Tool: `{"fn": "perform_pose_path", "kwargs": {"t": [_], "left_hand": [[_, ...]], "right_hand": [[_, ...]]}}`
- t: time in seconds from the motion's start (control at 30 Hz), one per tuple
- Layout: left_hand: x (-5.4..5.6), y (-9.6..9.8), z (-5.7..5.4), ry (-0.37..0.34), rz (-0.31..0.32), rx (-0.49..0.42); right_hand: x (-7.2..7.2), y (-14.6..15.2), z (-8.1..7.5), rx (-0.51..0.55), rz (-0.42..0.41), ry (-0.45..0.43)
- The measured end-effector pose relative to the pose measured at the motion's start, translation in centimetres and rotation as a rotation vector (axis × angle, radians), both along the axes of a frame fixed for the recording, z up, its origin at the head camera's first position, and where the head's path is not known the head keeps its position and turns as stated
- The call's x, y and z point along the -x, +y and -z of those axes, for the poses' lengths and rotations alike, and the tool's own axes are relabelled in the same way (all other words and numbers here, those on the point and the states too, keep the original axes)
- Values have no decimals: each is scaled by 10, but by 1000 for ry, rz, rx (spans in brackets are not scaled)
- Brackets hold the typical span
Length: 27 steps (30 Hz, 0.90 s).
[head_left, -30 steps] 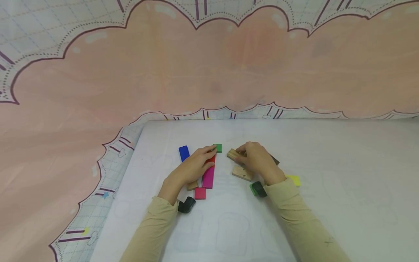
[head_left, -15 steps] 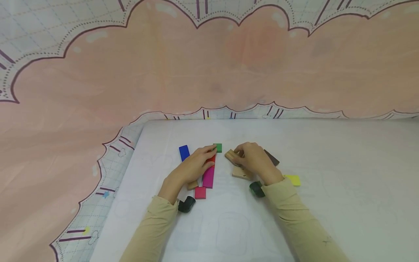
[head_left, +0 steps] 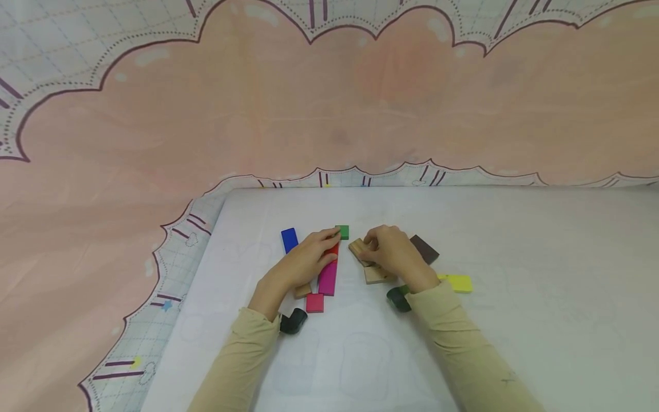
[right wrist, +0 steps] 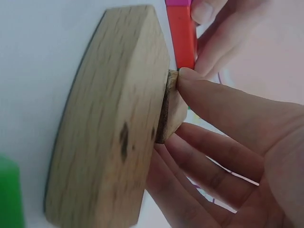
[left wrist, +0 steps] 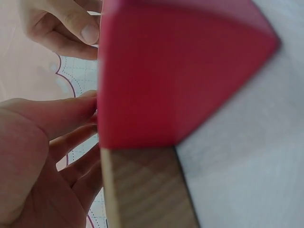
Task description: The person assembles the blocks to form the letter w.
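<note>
My right hand [head_left: 395, 249] pinches a wood block [head_left: 356, 248]. I just moved it nearer the red block [head_left: 333, 250], so their gap is smaller. My left hand [head_left: 305, 261] is spread out, touching the red block.

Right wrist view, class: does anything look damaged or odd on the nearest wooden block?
The nearest wooden block has dark spots on its face towards the right hand, odd against the pale grain; perhaps knots.

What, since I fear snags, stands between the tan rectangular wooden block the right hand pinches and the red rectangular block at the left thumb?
Nothing visible: the head view shows only white tabletop between the wooden block and the red block.
</note>
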<state>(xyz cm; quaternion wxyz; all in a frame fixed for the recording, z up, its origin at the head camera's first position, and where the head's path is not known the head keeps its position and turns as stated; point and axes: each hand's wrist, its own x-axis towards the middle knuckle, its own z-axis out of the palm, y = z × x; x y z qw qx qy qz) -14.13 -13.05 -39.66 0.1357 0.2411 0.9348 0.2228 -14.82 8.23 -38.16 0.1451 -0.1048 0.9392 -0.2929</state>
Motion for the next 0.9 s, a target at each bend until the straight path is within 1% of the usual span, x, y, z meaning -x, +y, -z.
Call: {"fn": "perform_pose_path", "kwargs": {"t": [0.13,0.53,0.9], "left_hand": [[0,0,1,-2,-4,-1],[1,1,1,3,-5,-1],[1,3,-1,4,-15,2]], "right_hand": [[0,-4,1,-4,2,1],[2,-11,6,7,26,43],[3,-17,5,14,63,30]]}}
